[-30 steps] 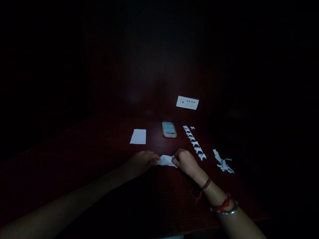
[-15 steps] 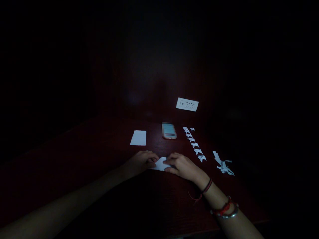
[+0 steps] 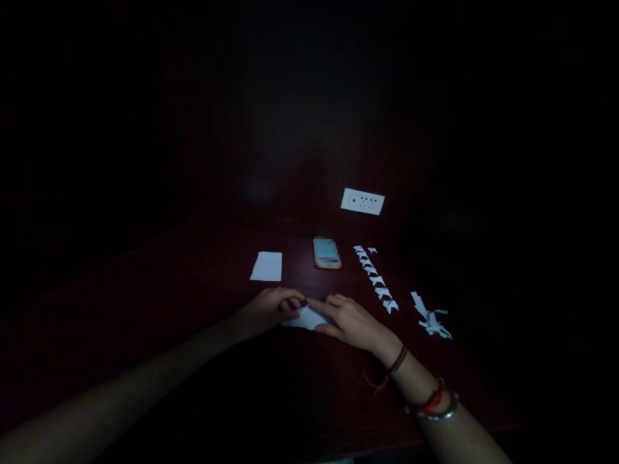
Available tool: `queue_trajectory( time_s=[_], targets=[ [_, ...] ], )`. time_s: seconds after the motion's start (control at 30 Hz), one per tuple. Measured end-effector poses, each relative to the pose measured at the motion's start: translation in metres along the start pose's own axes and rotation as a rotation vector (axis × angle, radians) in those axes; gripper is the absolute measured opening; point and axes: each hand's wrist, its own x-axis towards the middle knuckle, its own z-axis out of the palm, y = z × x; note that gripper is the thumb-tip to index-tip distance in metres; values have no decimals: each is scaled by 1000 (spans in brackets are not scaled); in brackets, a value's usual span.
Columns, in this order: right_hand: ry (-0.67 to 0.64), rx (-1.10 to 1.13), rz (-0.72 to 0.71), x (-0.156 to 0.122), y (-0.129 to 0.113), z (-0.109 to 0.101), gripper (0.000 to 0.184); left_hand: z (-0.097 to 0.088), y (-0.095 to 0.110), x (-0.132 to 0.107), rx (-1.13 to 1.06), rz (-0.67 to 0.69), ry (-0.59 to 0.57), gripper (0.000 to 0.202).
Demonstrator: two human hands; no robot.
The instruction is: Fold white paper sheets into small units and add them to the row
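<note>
A folded piece of white paper lies on the dark red table between my two hands. My left hand grips its left end, thumb at the near side and fingers curled at the far side. From the right, my right hand holds the same paper. Its index finger reaches over the top fold towards my left fingertips, and its thumb sits at the near edge. Both palms face down, and the paper's far edge is partly hidden by the fingers.
Beyond my left hand lies a flat white paper sheet. A phone with a blurred screen rests further back. To the right are a row of small folded paper pieces and a pile of paper scraps. A socket plate is on the wall.
My right index finger has stretched left across the paper's top to meet my left fingers. The peak of the paper no longer shows, and its visible lower edge reaches further left.
</note>
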Motion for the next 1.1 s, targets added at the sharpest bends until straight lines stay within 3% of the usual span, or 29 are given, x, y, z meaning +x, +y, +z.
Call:
queue_trajectory(
  time_s=[0.1,0.2,0.4,0.5,0.63,0.73,1.1],
  targets=[
    [2,-2,6,1,-1,1,49,0,0,0,79,-73,99,39],
    [-2,-2,18,2,-2,2,47,3,3,-2,223,-17,177,39],
    [-34,-12,66,3,-5,1,49,6,8,-5,492,71,115,17],
    [-60,18,115,2,-5,3,52,8,9,-8,548,41,110,24],
    [-22,34,198,4,-8,8,58,11,10,-10,638,-91,201,40],
    [37,3,247,6,-11,8,60,13,11,-9,663,-172,252,46],
    [42,36,230,6,-11,9,56,17,17,-10,634,-167,258,54]
  ],
)
